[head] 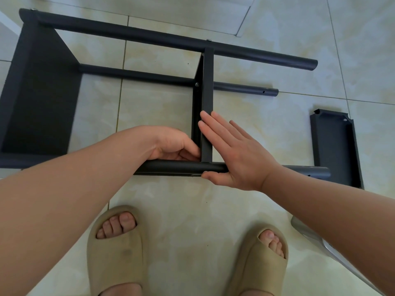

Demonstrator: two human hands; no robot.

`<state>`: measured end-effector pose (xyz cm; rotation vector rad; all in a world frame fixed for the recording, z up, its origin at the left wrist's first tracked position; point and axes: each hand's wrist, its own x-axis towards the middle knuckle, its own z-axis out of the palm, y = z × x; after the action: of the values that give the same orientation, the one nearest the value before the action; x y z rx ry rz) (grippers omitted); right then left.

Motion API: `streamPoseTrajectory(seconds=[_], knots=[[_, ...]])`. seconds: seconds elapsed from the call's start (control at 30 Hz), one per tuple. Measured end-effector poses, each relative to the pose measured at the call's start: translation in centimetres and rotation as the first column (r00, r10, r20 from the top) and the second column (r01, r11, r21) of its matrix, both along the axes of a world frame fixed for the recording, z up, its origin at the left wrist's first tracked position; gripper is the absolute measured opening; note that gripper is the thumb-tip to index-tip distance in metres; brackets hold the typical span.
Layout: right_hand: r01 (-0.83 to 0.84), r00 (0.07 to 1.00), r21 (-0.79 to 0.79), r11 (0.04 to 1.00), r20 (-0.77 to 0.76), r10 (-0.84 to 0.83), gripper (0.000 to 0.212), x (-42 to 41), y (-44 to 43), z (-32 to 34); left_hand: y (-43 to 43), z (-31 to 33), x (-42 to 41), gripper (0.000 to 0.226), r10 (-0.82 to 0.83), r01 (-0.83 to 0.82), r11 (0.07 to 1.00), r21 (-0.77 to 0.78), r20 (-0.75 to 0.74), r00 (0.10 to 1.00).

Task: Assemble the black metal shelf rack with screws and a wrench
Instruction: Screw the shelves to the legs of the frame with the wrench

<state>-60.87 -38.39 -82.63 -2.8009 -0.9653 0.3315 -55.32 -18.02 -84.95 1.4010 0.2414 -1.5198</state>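
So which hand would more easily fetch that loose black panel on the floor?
Probably the right hand: open, flat against the middle shelf, and nearer the loose panel. The left hand is curled at the shelf's joint, farther off.

Pale tiled floor (277, 24) with the black rack frame (149, 37), a loose shelf panel (333, 146) and tan sandals (115, 253)

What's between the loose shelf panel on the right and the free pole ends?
Nothing visible. Only bare floor tile separates the loose shelf panel from the middle pole end; the near pole end stops right beside it.
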Motion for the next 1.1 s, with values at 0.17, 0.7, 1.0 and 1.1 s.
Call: streamPoseTrajectory(seconds=[0.17, 0.7, 1.0, 1.1], knots=[[0.002, 1.0, 0.0, 1.0, -0.002, -0.002, 0.097, -0.03, 0.0, 0.0, 0.11, -0.21, 0.1, 0.021, -0.028, 0.028, 1.0, -0.005, -0.003, 1.0], [0.002, 1.0, -0.014, 1.0, -0.015, -0.003, 0.097, 0.01, 0.05, 0.08, 0.11, -0.58, -0.04, 0.017, -0.05, 0.053, 0.998, -0.038, 0.069, 0.996], [0.007, 1.0, -0.016, 1.0, -0.011, -0.007, 0.097, -0.02, 0.04, 0.15, 0.12, -0.4, 0.07, 0.019, -0.03, 0.031, 0.999, -0.034, 0.036, 0.999], [0.005, 1.0, -0.026, 1.0, -0.013, -0.005, 0.097, 0.0, 0.07, 0.15, 0.08, -0.51, -0.02, 0.017, -0.019, 0.023, 0.999, -0.038, 0.084, 0.996]])
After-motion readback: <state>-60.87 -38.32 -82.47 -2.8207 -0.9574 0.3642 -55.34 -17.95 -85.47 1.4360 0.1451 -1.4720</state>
